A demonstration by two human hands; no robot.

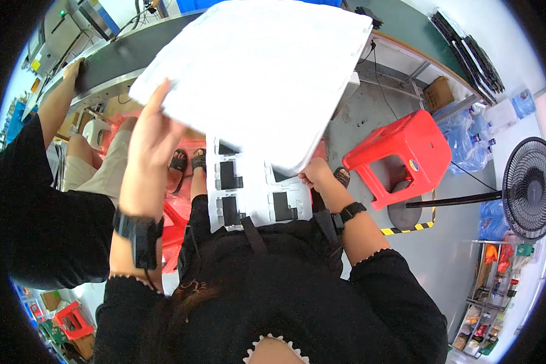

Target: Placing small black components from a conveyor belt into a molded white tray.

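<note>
Smooth grey floor (pixel 455 261) spreads to the right, where a glossy red plastic stool (pixel 406 155) with splayed legs stands beside a strip of black-and-yellow striped tape (pixel 415 229). Farther right is a round black fan (pixel 531 188) with a fine ribbed cage; crinkled, see-through bluish plastic bags (pixel 464 139) slump behind the stool. Far left, a flat dark belt (pixel 136 51) runs along a bench, and a co-worker's bare hand (pixel 73 68) rests by its edge.

Nearest me, the seated person raises a broad white panel (pixel 261 79), matte and round-cornered, tilted above the lap. Their left hand (pixel 156 130) is partly closed about the panel's left edge, gripping it. Their right hand (pixel 314 172) has its fingers curled in at the panel's near right corner; whether it grips panel or tray I cannot tell. Underneath, partly covered, a white moulded tray (pixel 253 197) with shallow stepped hollows lies across the lap, carrying flat, dark, squarish pieces (pixel 229 211) in two columns.
</note>
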